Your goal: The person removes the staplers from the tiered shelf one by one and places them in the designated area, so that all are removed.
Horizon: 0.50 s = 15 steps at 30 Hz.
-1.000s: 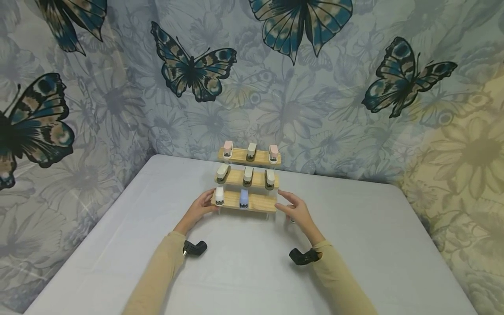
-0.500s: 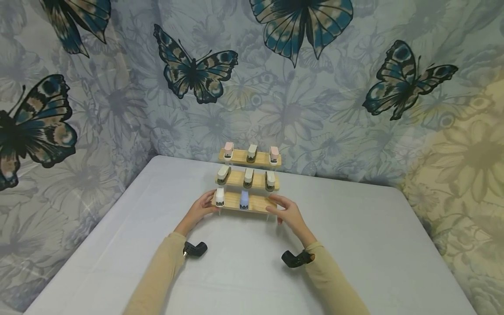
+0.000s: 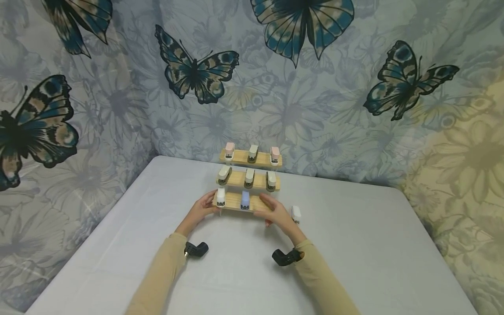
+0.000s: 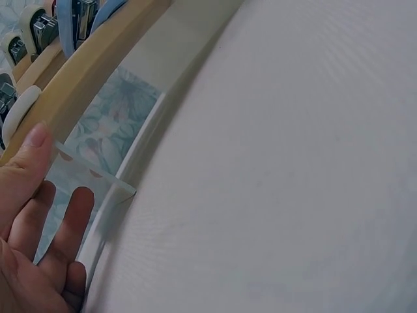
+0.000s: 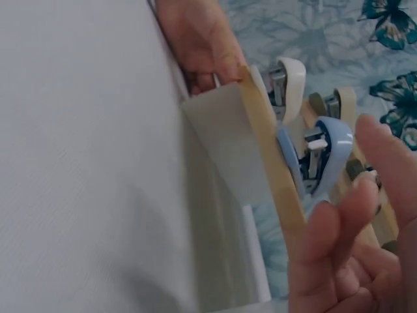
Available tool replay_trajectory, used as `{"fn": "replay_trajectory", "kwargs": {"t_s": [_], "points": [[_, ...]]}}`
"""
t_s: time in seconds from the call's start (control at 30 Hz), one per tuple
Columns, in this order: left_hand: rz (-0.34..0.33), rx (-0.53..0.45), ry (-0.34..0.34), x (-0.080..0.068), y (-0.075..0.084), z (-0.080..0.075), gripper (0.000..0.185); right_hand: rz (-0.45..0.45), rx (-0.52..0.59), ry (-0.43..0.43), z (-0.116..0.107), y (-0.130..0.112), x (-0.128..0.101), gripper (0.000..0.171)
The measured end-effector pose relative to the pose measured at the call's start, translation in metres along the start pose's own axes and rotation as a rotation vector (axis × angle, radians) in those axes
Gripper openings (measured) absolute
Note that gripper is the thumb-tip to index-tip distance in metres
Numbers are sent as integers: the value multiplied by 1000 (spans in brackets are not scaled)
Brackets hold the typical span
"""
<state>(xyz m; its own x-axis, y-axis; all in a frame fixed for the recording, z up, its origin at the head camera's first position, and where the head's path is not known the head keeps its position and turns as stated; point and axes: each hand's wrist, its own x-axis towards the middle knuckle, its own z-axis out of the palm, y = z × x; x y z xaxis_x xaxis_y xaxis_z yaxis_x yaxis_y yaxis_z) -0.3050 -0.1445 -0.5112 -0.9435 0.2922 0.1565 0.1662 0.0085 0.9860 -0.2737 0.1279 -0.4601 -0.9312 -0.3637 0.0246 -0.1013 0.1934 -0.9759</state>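
Note:
A three-tier wooden rack (image 3: 233, 201) holds several small staplers at the table's far middle. My left hand (image 3: 201, 206) grips the left end of its bottom shelf. In the left wrist view the thumb of that hand (image 4: 39, 215) lies on the wooden edge (image 4: 98, 59), with the fingers on the clear side panel (image 4: 111, 189). My right hand (image 3: 273, 210) is open with relaxed fingers at the right part of the bottom shelf, beside the blue stapler (image 3: 245, 200). The right wrist view shows its fingers (image 5: 352, 241) spread close to the blue stapler (image 5: 329, 153). A white stapler (image 3: 221, 197) stands at the shelf's left.
A loose white stapler (image 3: 295, 213) lies on the grey table (image 3: 354, 245) just right of my right hand. Butterfly-printed cloth (image 3: 197, 74) hangs close behind the rack and along the left side. The table's edges run near the cloth.
My right hand slid left from the rack's right end to the front of the bottom shelf, uncovering the loose white stapler. The left hand stayed put.

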Motion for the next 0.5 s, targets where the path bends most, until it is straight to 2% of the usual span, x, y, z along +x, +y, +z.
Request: {"fn": "replay_trajectory", "kwargs": {"t_s": [0.13, 0.2, 0.33, 0.5], "points": [[-5, 11, 10, -1, 4, -1, 62, 36, 32, -10, 7, 0, 8, 76], [2, 18, 11, -2, 5, -2, 62, 63, 81, -28, 11, -16, 7, 78], [24, 13, -11, -2, 6, -3, 63, 101, 126, -74, 15, -24, 11, 80], [42, -10, -33, -2, 3, -1, 64, 115, 147, -88, 20, -25, 15, 80]]}}
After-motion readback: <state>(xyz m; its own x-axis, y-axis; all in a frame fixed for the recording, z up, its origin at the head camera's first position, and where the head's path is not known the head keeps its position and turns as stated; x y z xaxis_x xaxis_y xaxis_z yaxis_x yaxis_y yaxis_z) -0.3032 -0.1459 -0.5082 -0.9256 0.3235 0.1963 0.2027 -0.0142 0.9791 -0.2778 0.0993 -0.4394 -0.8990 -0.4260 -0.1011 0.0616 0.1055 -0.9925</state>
